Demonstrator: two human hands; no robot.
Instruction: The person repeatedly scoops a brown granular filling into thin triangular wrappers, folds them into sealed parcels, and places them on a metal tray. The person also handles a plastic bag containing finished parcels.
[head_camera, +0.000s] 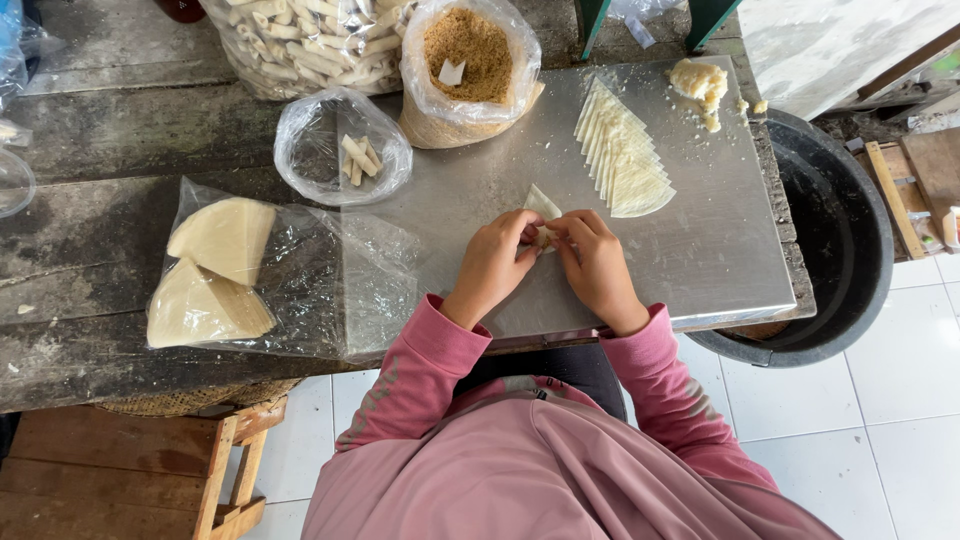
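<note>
Both my hands meet over a steel tray (700, 250) on a worn wooden table. My left hand (492, 262) and my right hand (598, 265) pinch one thin pale triangular wrapper (541, 204), folding it around a bit of filling; its tip sticks out above my fingers. A fanned row of the same pale wrappers (622, 155) lies on the tray just right of my hands. A lump of pale paste (698, 82) sits at the tray's far right corner. An open bag of brown crumbly filling (467, 60) stands behind my hands.
A small clear bag (340, 150) holds a few finished rolls; a big bag of many rolls (300, 45) stands behind it. Two stacks of quarter-round wrappers (215, 270) lie in plastic at the left. A black tub (840, 240) sits on the tiled floor at right.
</note>
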